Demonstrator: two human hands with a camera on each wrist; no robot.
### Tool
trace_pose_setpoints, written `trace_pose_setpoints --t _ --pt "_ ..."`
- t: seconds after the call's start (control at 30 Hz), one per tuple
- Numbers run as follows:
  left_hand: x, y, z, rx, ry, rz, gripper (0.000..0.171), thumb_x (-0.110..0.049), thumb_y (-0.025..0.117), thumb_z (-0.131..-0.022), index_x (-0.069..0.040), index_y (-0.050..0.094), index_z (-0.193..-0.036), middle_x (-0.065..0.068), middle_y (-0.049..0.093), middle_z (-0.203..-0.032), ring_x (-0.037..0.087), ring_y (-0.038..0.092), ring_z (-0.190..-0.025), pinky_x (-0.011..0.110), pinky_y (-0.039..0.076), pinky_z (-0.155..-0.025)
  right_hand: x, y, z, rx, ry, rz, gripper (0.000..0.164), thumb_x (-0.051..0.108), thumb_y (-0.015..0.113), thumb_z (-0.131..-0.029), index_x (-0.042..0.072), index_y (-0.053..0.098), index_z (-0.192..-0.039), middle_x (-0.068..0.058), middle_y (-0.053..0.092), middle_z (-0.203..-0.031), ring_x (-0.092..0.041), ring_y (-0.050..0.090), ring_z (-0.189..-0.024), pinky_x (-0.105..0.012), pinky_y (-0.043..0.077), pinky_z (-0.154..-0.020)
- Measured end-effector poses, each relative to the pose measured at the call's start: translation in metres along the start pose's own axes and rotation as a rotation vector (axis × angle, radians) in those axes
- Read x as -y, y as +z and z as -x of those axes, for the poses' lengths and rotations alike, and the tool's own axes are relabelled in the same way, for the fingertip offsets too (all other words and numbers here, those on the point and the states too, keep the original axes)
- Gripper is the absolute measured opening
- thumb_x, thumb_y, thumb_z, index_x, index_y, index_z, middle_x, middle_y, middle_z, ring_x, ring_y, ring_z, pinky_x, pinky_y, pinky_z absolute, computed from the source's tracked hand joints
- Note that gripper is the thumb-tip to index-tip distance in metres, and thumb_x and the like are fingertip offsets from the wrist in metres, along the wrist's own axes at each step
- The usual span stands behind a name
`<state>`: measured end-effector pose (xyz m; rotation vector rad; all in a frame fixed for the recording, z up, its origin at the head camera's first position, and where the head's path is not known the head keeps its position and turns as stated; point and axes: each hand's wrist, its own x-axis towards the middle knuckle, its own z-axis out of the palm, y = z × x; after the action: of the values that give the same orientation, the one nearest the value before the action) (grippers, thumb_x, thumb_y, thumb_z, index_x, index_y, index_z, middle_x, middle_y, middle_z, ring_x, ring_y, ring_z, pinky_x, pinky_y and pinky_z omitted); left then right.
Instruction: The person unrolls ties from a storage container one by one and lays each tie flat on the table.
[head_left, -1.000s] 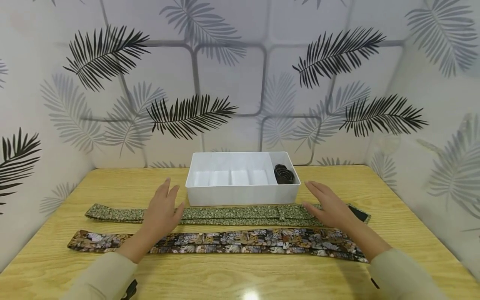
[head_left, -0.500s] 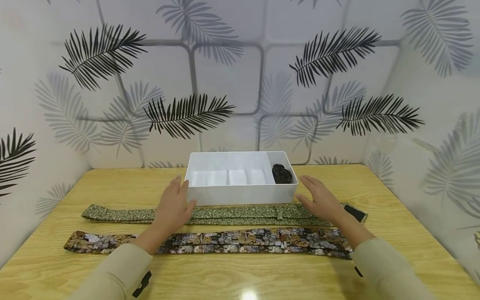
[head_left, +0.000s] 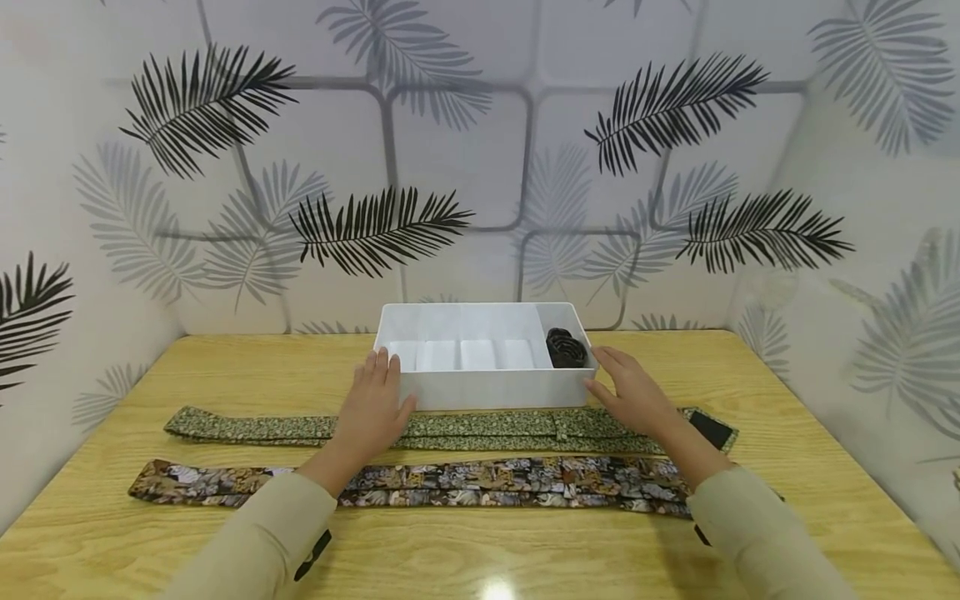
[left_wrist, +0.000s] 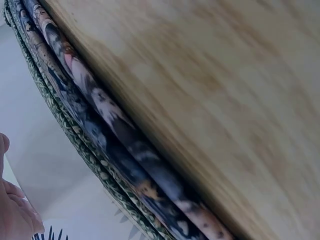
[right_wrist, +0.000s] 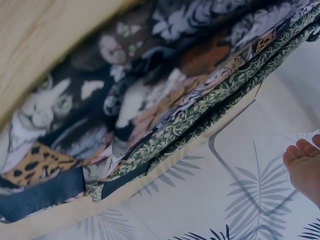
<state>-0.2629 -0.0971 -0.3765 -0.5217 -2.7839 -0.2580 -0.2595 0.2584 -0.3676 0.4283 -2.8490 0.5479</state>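
Note:
My left hand (head_left: 373, 417) lies at the front left of a white divided box (head_left: 495, 390), straight fingers reaching its front rim. At the box's right front corner is my right hand (head_left: 636, 392), fingers extended along the side and thumb by the front wall; whether it touches cannot be told. A dark rolled-up strip (head_left: 567, 348) sits in the rightmost compartment. Beneath the hands stretch a green patterned necktie (head_left: 480, 427) and, nearer, an animal-print necktie (head_left: 480, 479). The wrist views catch only parts of the left hand (left_wrist: 17, 215) and right hand (right_wrist: 306, 170).
A wooden table (head_left: 420, 550) carries everything. Behind it rises a wall (head_left: 465, 167) with a leaf pattern, and side walls close in at left and right. The box's other compartments show bare white floors.
My left hand has moved right, from beside the box to its front left rim. The right hand has shifted slightly left, up to the box's right corner. Box and neckties stay put.

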Motion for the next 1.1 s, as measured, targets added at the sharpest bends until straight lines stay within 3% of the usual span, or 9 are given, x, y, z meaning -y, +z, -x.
trace_pose_setpoints --t 0.47,0.6,0.83,1.1 --pt "-0.016 0.001 -0.008 0.083 0.022 0.013 0.062 -0.03 0.048 -0.096 0.011 0.031 -0.139 0.03 0.029 -0.145 0.044 0.024 -0.137 0.053 0.018 -0.115 0.006 0.007 -0.006 -0.051 0.008 -0.068 0.055 0.02 0.051 -0.095 -0.007 0.034 -0.14 -0.031 0.036 -0.141 -0.047 0.032 -0.13 -0.06 0.031 -0.105" --pt "-0.018 0.003 -0.01 0.101 0.037 -0.03 0.064 -0.031 0.048 -0.096 0.011 0.028 -0.14 0.029 0.028 -0.146 0.043 0.023 -0.138 0.054 0.019 -0.115 0.008 0.008 -0.01 -0.066 0.019 -0.073 0.055 0.02 0.051 -0.095 -0.007 0.033 -0.14 -0.03 0.035 -0.141 -0.046 0.031 -0.131 -0.059 0.032 -0.105" --pt "-0.016 0.005 -0.01 0.074 0.074 -0.087 0.067 -0.033 0.052 -0.094 0.009 0.029 -0.14 0.028 0.032 -0.145 0.042 0.027 -0.137 0.052 0.022 -0.114 0.013 0.007 -0.024 -0.144 -0.008 -0.055 0.052 0.017 0.057 -0.092 -0.01 0.042 -0.133 -0.032 0.043 -0.134 -0.045 0.04 -0.126 -0.057 0.036 -0.103" --pt "-0.018 0.005 -0.007 0.08 0.067 -0.09 0.07 -0.035 0.052 -0.093 0.01 0.027 -0.141 0.028 0.029 -0.146 0.042 0.027 -0.137 0.051 0.022 -0.114 0.019 0.006 -0.043 -0.091 -0.058 -0.02 0.05 0.013 0.06 -0.089 -0.013 0.045 -0.129 -0.032 0.048 -0.13 -0.045 0.045 -0.122 -0.053 0.039 -0.102"
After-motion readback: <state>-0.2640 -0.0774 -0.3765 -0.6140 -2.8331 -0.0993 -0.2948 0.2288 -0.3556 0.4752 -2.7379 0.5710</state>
